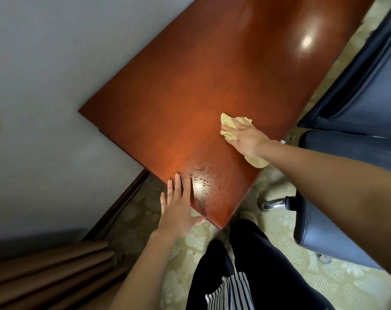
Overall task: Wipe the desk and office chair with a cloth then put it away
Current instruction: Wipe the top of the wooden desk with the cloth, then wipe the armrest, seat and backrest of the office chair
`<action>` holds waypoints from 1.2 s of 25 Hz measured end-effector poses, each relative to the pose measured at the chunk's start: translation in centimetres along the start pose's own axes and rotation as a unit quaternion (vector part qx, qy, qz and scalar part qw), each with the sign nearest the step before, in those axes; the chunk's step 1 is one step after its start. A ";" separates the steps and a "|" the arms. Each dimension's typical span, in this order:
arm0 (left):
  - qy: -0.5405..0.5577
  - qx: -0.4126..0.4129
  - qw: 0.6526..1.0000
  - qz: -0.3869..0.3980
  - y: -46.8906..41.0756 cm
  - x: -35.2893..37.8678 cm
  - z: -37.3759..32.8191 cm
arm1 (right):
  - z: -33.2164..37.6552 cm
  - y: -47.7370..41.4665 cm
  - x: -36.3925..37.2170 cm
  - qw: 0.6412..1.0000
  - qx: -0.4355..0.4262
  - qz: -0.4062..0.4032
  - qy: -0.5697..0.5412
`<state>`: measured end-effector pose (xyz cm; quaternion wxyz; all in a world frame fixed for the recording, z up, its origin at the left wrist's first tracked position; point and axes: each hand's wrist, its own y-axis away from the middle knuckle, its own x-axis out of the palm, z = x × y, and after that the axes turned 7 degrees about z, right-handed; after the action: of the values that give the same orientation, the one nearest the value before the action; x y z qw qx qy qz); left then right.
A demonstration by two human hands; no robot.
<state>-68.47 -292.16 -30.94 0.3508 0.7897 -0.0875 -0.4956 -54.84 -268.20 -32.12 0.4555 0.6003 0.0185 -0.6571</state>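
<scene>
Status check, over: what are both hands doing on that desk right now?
Right hand presses yellow cloth flat on desk, near chair-side edge. Left hand braced open on near corner. Office chair untouched. Nothing in the way on top.

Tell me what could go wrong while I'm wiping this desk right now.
The cloth sits near the desk edge, so a stroke from your right hand could slip off toward the chair. Your left hand rests flat on the corner and may leave fingerprints beside the streaky patch.
</scene>
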 end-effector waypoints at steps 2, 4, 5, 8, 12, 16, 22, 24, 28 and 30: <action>0.059 -0.026 0.998 -0.021 0.7 0.2 0.4 | 2.5 -1.9 0.0 1.000 0.001 0.003 -0.007; 0.107 -0.051 0.992 -0.050 1.1 0.2 0.8 | 4.6 -3.2 0.2 0.999 -0.044 0.008 0.027; 0.122 -0.066 0.988 -0.060 1.3 0.2 1.0 | 5.5 -3.7 0.4 0.996 -0.069 0.007 0.047; 0.168 -0.105 0.977 -0.081 1.6 0.3 1.1 | 7.7 -4.6 1.1 0.978 -0.166 0.000 0.124; 0.222 -0.133 0.959 -0.114 1.9 0.1 1.1 | 9.3 -1.8 4.2 0.890 -0.428 -0.007 0.154; 0.257 -0.145 0.945 -0.143 2.7 0.0 1.5 | 7.2 2.2 6.9 0.832 -0.503 0.089 0.217; 0.252 -0.116 0.952 -0.126 4.4 -0.7 1.3 | 3.9 6.7 4.3 0.815 -0.445 0.285 0.237; 0.240 -0.079 0.961 -0.108 5.0 -1.6 0.9 | 4.0 7.9 2.6 0.850 -0.383 0.300 0.202; 0.207 0.032 0.972 -0.104 5.3 -5.0 -1.2 | 4.1 11.0 -1.0 0.954 -0.226 0.187 -0.065; 0.197 0.110 0.967 -0.116 5.4 -7.6 -3.6 | 3.8 13.3 -3.1 0.947 -0.181 0.125 -0.232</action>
<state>-68.09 -290.78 -21.06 0.2121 0.9104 0.0222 -0.3546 -49.93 -276.34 -21.65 0.6268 0.3360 -0.0438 -0.7017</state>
